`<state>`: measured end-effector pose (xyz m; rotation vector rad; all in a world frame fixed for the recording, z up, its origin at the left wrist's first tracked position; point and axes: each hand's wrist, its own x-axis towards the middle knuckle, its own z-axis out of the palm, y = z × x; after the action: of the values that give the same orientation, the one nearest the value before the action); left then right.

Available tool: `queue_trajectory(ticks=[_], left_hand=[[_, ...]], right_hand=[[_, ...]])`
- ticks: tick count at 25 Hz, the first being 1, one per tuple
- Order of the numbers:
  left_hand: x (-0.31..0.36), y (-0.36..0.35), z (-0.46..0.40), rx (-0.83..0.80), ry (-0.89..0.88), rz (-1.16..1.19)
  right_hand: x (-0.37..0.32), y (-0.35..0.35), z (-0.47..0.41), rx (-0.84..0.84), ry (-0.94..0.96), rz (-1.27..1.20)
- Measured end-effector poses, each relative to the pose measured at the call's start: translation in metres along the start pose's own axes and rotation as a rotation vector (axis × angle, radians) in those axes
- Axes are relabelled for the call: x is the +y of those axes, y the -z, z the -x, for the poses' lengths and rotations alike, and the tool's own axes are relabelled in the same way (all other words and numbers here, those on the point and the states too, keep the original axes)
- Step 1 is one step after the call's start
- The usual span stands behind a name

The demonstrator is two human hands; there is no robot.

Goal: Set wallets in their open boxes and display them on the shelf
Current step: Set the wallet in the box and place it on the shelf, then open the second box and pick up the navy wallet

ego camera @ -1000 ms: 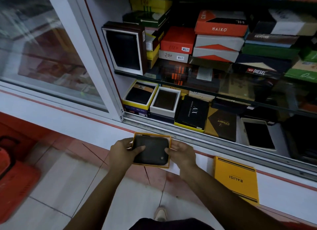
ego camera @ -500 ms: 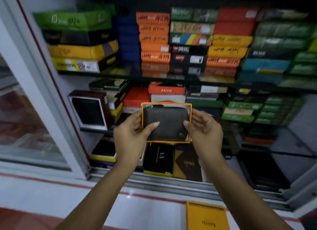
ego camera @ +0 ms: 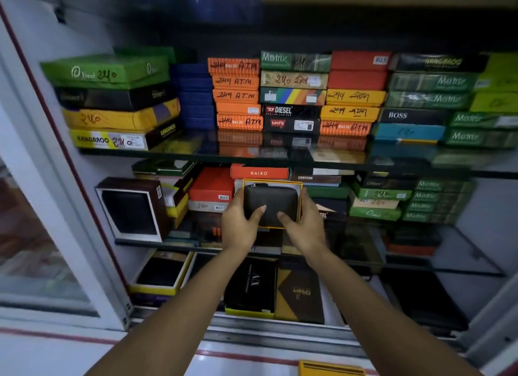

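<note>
Middle glass shelf behind, boxed wallet upright, gripped between left hand and right hand

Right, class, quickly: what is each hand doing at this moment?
Left hand: closed on the left side of the open box with the wallet.
Right hand: closed on its right side.

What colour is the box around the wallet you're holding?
Orange-yellow; the open box frames a black wallet. Head view shows it.

Stacked closed boxes, sliding glass door, white counter
</note>
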<state>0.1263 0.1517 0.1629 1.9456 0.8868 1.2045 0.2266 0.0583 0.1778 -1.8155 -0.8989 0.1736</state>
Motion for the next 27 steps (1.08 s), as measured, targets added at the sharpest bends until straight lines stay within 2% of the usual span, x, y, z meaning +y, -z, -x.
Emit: queue_trajectory(ticks=[2, 4, 6, 8, 10, 12, 15, 18, 20, 23, 27], left_hand=[[0.007, 0.006, 0.013, -0.032, -0.049, -0.067], [-0.009, -0.013, 0.076, -0.181, 0.082, -0.195], [-0.008, -0.011, 0.103, -0.154, -0.042, -0.250], [-0.001, -0.012, 0.122, -0.084, -0.171, -0.254], [-0.016, -0.023, 0.167, -0.178, -0.117, -0.287], [-0.032, -0.032, 0.219, -0.260, 0.002, -0.269], [-0.043, -0.039, 0.268, -0.335, 0.289, -0.188], [-0.041, -0.043, 0.279, -0.513, 0.648, -0.044], [-0.028, -0.046, 0.272, -0.663, 0.878, 0.019], [-0.011, -0.048, 0.258, -0.735, 1.081, 0.123], [-0.011, -0.035, 0.246, -0.654, 1.102, 0.329]], right_hand=[[0.002, 0.008, 0.016, -0.049, 0.088, 0.079], [0.050, 0.011, 0.069, -0.113, -0.012, 0.264], [0.066, 0.012, 0.091, -0.093, 0.141, 0.396], [0.068, 0.018, 0.105, 0.000, 0.240, 0.501], [0.095, 0.024, 0.141, -0.024, 0.203, 0.600], [0.129, 0.028, 0.185, -0.048, 0.095, 0.599], [0.172, 0.040, 0.229, -0.088, -0.226, 0.499], [0.186, 0.050, 0.246, -0.093, -0.673, 0.091], [0.180, 0.057, 0.244, -0.087, -0.884, -0.177], [0.165, 0.073, 0.232, -0.085, -0.943, -0.283], [0.136, 0.087, 0.222, -0.075, -0.848, -0.283]])
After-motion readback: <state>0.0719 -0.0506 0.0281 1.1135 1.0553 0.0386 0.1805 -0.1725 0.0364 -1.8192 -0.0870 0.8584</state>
